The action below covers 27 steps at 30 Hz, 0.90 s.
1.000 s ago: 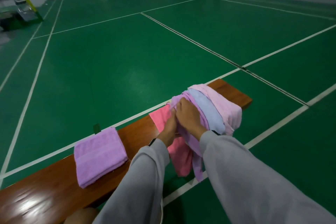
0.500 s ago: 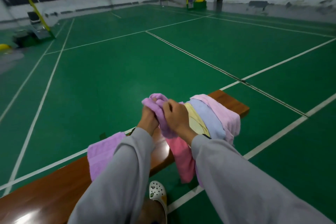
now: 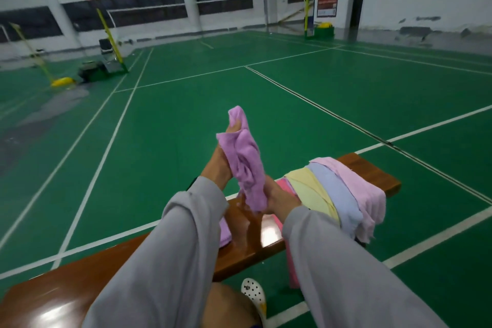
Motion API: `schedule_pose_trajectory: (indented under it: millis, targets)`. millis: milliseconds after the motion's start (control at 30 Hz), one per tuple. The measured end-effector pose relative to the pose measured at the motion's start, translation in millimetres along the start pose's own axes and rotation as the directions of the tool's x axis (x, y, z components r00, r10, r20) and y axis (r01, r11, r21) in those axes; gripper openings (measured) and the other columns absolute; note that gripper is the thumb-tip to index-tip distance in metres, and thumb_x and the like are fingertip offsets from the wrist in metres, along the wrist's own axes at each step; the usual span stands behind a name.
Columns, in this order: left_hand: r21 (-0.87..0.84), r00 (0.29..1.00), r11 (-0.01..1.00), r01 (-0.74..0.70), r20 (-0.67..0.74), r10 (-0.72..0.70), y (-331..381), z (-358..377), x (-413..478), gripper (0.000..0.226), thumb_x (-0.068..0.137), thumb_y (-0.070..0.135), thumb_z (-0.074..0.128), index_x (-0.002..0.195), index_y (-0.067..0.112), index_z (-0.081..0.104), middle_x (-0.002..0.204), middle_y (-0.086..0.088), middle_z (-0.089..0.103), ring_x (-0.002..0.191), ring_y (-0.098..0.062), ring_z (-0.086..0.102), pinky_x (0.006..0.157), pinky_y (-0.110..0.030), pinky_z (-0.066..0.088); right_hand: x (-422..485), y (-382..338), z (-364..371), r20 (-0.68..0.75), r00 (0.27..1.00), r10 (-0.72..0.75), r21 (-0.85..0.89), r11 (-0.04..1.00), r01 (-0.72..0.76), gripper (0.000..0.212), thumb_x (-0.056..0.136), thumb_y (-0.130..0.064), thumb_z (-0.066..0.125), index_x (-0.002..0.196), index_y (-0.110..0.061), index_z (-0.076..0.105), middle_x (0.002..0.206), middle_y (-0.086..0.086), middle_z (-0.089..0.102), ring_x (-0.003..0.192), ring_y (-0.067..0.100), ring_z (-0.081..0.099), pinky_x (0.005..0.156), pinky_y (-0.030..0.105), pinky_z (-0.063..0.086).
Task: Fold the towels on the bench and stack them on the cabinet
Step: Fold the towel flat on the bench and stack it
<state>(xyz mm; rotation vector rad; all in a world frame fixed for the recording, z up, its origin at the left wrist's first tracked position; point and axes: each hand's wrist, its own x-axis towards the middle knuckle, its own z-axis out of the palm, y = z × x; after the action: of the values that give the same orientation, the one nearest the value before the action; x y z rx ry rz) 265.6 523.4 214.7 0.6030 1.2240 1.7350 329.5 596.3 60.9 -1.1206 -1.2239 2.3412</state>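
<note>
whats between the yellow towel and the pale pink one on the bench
The light blue towel, draped over the bench and touching both the yellow towel and the pale pink towel; the head view shows it.

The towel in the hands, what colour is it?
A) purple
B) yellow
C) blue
A: the towel that the left hand grips near its top and the right hand grips at its bottom, above the bench, is purple.
</note>
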Motion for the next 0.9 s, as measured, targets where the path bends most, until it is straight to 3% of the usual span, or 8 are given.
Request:
schedule_pose_trajectory:
  millis: [100, 200, 400, 467, 567, 667, 800, 900]
  targets:
    - [0.124, 0.999, 0.992, 0.002, -0.055, 0.005, 15, -15, -11, 0.044, 0.107, 0.049, 0.038, 0.083, 0.016, 0.052, 0.052, 0.003, 0.053, 0.052, -0.011, 0.048, 0.053, -0.025, 0.046, -6, -14, 28, 0.065, 0.995, -0.077, 0.039, 0.996, 0.075, 0.036, 0.082, -0.037, 0.076, 0.1, -0.011, 0.061, 0.079, 0.006, 0.063, 0.071, 0.018, 0.057, 0.063, 0.028, 0.048]
    - [0.136, 0.988, 0.991, 0.013, -0.156, 0.009, 24, -39, -12, 0.043, 0.109, 0.04, 0.033, 0.079, 0.017, 0.053, 0.059, -0.001, 0.06, 0.059, -0.014, 0.054, 0.06, -0.028, 0.047, -9, -48, 40, 0.029, 0.989, -0.148, 0.039, 0.988, 0.146, 0.012, 0.088, -0.01, 0.064, 0.078, -0.01, 0.058, 0.058, 0.005, 0.06, 0.05, 0.015, 0.057, 0.049, 0.026, 0.046]
    - [0.267, 0.851, 0.955, 0.126, -0.525, 0.034, 20, -116, -8, 0.019, 0.091, 0.009, 0.063, 0.075, 0.017, 0.06, 0.073, -0.003, 0.062, 0.065, -0.017, 0.058, 0.049, -0.022, 0.047, -44, -136, 65, -0.01, 0.942, -0.336, 0.196, 0.923, 0.331, 0.029, 0.072, -0.02, 0.087, 0.088, -0.011, 0.064, 0.085, 0.012, 0.063, 0.08, 0.027, 0.063, 0.079, 0.04, 0.057]
    - [0.226, 0.853, 0.933, 0.28, -0.505, -0.133, 10, -131, -14, 0.018, 0.09, 0.008, 0.059, 0.075, 0.018, 0.058, 0.073, -0.004, 0.059, 0.063, -0.02, 0.056, 0.047, -0.022, 0.047, -61, -148, 73, 0.087, 0.935, -0.343, 0.287, 0.908, 0.306, 0.049, 0.072, -0.036, 0.088, 0.105, -0.01, 0.064, 0.09, 0.015, 0.066, 0.09, 0.03, 0.064, 0.081, 0.042, 0.058]
    - [0.165, 0.867, 0.912, 0.376, -0.411, -0.283, -5, -132, -29, 0.022, 0.089, 0.009, 0.055, 0.07, 0.016, 0.065, 0.07, -0.009, 0.064, 0.068, -0.026, 0.061, 0.065, -0.033, 0.053, -65, -140, 72, 0.059, 0.947, -0.317, 0.103, 0.945, 0.31, 0.027, 0.088, -0.023, 0.077, 0.106, -0.009, 0.063, 0.101, 0.017, 0.069, 0.091, 0.029, 0.065, 0.083, 0.039, 0.058]
    - [0.03, 0.914, 0.977, 0.209, -0.361, -0.184, -8, -129, -34, 0.023, 0.084, 0.011, 0.043, 0.068, 0.006, 0.06, 0.065, -0.012, 0.059, 0.068, -0.028, 0.056, 0.069, -0.034, 0.051, -65, -137, 68, -0.001, 0.935, -0.355, -0.07, 0.933, 0.354, 0.002, 0.093, -0.005, 0.066, 0.094, -0.006, 0.066, 0.104, 0.018, 0.068, 0.09, 0.025, 0.063, 0.091, 0.039, 0.055]
    - [-0.225, 0.897, 0.972, -0.061, -0.439, -0.046, 4, -126, -31, 0.037, 0.102, 0.037, 0.047, 0.077, 0.012, 0.06, 0.069, -0.008, 0.06, 0.074, -0.027, 0.059, 0.082, -0.039, 0.05, -72, -154, 59, 0.132, 0.884, -0.448, 0.16, 0.89, 0.428, 0.037, 0.096, -0.015, 0.068, 0.131, -0.006, 0.061, 0.106, 0.015, 0.072, 0.095, 0.027, 0.069, 0.091, 0.042, 0.057]
    - [-0.159, 0.958, 0.986, 0.058, -0.268, -0.1, 1, -130, -45, 0.049, 0.101, 0.05, 0.054, 0.075, 0.015, 0.074, 0.076, -0.008, 0.072, 0.091, -0.025, 0.063, 0.086, -0.037, 0.05, -74, -139, 47, 0.211, 0.931, -0.297, 0.002, 0.953, 0.303, 0.037, 0.098, -0.039, 0.064, 0.116, -0.008, 0.071, 0.097, 0.01, 0.076, 0.093, 0.025, 0.071, 0.088, 0.035, 0.057]
